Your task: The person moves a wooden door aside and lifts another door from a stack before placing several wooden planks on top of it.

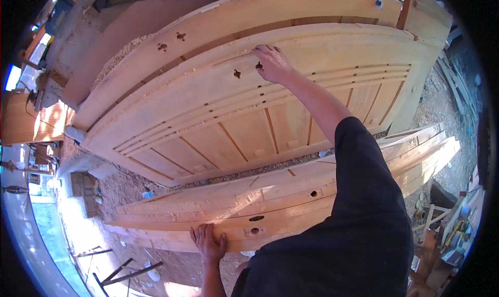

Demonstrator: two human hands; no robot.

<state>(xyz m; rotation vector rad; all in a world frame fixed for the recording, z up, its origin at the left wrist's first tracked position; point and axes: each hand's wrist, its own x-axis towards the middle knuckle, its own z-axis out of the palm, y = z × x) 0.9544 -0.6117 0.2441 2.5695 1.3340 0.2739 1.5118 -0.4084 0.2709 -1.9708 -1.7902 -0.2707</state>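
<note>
My right hand (274, 63) reaches far out over a large curved wooden panel (197, 102), its fingers resting on the surface close to small dark cut-outs (237, 74). The panel has long slots and several narrow strips across its lower part. My left hand (209, 241) lies on the near edge of a second long curved wooden piece (291, 214), fingers spread and thumb apart. That piece has a round hole (254, 231) and a dark oval opening (257, 218) to the right of the hand. No tool shows in either hand.
Behind the panel runs another curved board (218, 16) with wood shavings along its edge. Metal legs (125, 273) stand at the lower left. Scrap wood and tools (460, 229) lie at the right. A narrow gap with shavings separates the two wooden pieces.
</note>
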